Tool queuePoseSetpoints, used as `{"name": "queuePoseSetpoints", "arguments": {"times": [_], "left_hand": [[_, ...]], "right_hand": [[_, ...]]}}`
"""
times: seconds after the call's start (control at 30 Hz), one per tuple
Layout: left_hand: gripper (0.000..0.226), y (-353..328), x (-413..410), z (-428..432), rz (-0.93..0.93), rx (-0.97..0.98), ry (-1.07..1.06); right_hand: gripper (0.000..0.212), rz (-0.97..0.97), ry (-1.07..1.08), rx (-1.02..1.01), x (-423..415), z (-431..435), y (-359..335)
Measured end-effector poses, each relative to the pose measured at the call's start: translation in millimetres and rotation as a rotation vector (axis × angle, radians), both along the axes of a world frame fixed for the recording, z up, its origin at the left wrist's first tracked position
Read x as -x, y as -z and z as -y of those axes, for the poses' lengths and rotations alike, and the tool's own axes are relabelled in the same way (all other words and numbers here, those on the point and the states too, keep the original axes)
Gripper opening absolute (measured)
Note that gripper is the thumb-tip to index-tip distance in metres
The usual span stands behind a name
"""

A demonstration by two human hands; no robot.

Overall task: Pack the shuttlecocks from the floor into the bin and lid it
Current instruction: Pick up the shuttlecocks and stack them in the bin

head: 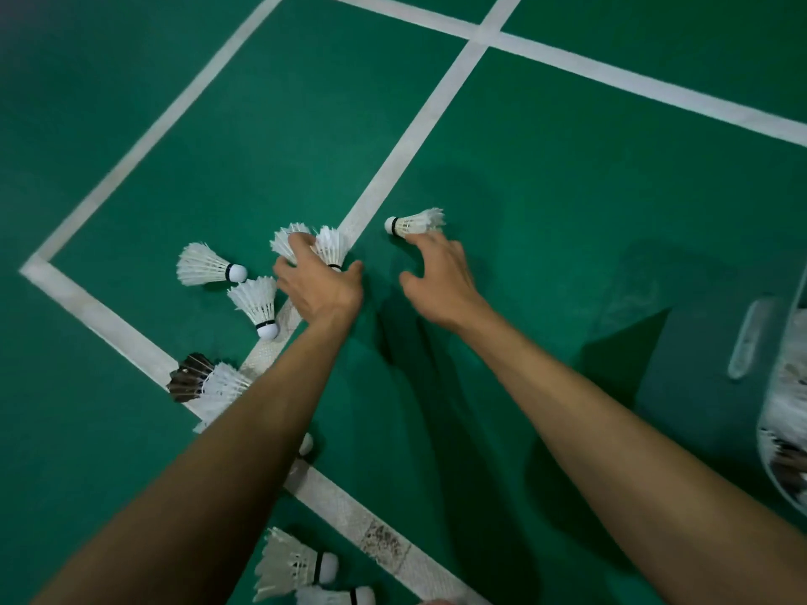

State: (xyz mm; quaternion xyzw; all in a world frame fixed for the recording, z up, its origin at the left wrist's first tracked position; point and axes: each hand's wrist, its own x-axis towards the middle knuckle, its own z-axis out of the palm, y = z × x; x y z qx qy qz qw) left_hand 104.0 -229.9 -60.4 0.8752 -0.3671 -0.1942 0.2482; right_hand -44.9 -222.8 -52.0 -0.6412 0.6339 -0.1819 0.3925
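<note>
White feather shuttlecocks lie scattered on the green court floor. My left hand (321,283) is closed over two shuttlecocks (332,246) standing side by side on a white line. My right hand (439,272) hovers with fingers spread, its fingertips just short of a lone shuttlecock (412,222) lying on its side. Two more shuttlecocks (207,266) (260,303) lie left of my left hand. A dark-feathered shuttlecock (187,377) sits in a cluster partly hidden by my left forearm. The clear plastic bin (781,386) stands at the right edge, holding several shuttlecocks.
White court lines (415,133) cross the floor. More shuttlecocks (297,565) lie near the bottom edge below my left forearm. The bin's handle slot (746,338) faces me. No lid is in view.
</note>
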Motion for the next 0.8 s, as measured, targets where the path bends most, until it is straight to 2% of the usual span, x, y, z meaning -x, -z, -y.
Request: {"name": "queuePoseSetpoints", "arguments": {"times": [0.1,0.13,0.2,0.27,0.3,0.4,0.5,0.6,0.67,0.73,0.8], "left_hand": [[0.069,3,-15,11,0.001,-0.120,-0.032],[0.064,3,-15,10,-0.018,-0.124,-0.023],[0.052,-3,-4,3,-0.060,-0.052,0.011],[0.059,-8,20,-14,-0.110,0.058,0.066],[0.060,-13,35,-24,-0.149,0.116,0.104],[0.041,-35,78,-53,-0.384,0.252,0.180],[0.032,-71,114,-74,-0.660,0.341,0.179],[0.018,-117,149,-94,-0.833,0.396,0.291],[0.019,-145,174,-107,-0.905,0.407,0.403],[0.018,-171,203,-121,-0.945,0.420,0.493],[0.027,-187,234,-135,-0.946,0.432,0.574]], "right_hand": [[0.055,0.014,0.029,0.040,3,-14,0],[0.053,0.020,0.042,0.061,5,-20,-2],[0.050,0.023,0.082,0.128,10,-29,-11],[0.045,-0.004,0.152,0.236,15,-37,-26],[0.043,-0.034,0.197,0.296,18,-41,-36],[0.036,-0.156,0.298,0.484,29,-51,-72],[0.032,-0.181,0.301,0.587,46,-65,-117],[0.023,-0.203,0.327,0.660,78,-89,-163],[0.015,-0.204,0.393,0.718,110,-111,-188],[0.017,-0.176,0.506,0.746,149,-136,-207],[0.015,-0.126,0.633,0.694,192,-159,-219]]}}
